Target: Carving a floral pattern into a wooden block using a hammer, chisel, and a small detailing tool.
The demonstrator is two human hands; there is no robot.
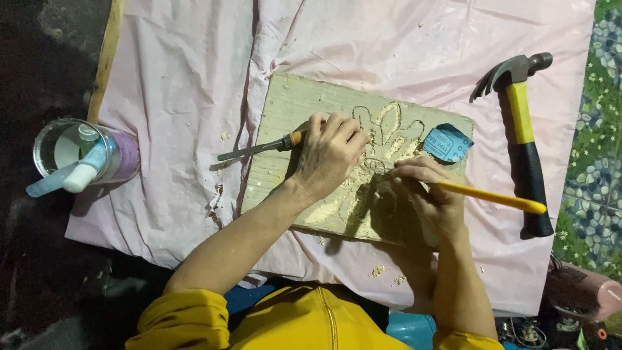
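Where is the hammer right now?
The hammer lies on the pink sheet, right of the wooden board, just past the right hand.

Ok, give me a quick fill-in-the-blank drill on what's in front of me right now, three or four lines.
1. The right hand holds a tool with a ____ handle against the wooden board.
2. The left hand rests on the board beside a metal-bladed chisel that points toward the ____ side of the picture.
3. The hammer lies on the pink sheet to the ____ of the board.
4. A folded piece of ____ sandpaper lies on the board.

Missing words: yellow; left; right; blue
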